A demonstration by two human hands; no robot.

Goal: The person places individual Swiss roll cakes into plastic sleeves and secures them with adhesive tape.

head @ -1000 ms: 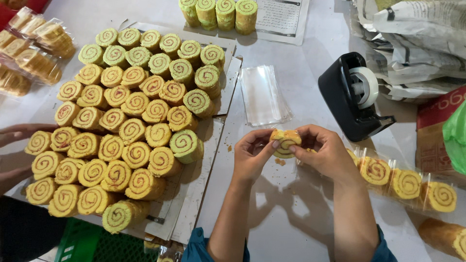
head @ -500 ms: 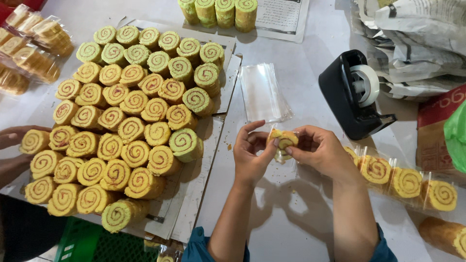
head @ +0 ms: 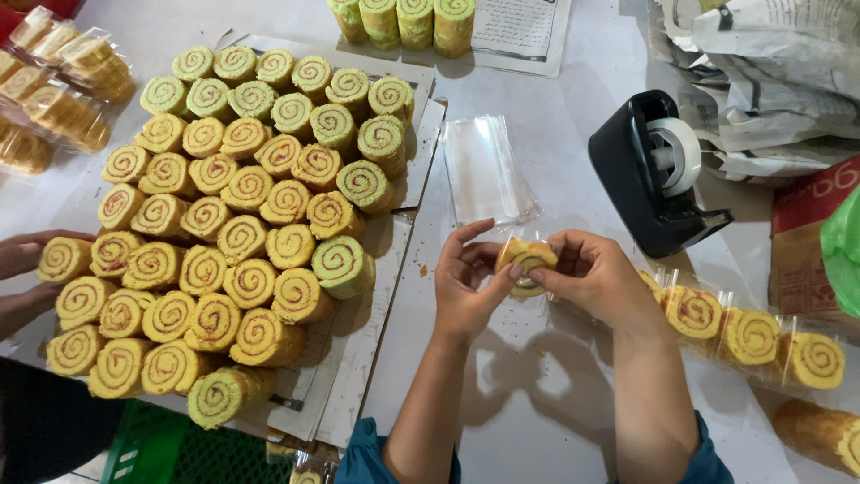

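Swiss-roll slice (head: 527,260), yellow with a red spiral, sat in a clear wrapper above the table (head: 555,412), pinched between both hands. Left hand (head: 468,285) and right hand (head: 598,280) closed fingers narrowly on it, apparently steadying the film. Clear bags (head: 484,170) lay just beyond; tape dispenser (head: 652,175) stood right; wrapped slices (head: 748,333) lined up alongside; unwrapped rolls (head: 242,233) were massed left.

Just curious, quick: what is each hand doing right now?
Left hand: closed on the yellow swirl roll slice in clear plastic wrap.
Right hand: closed on the same slice.
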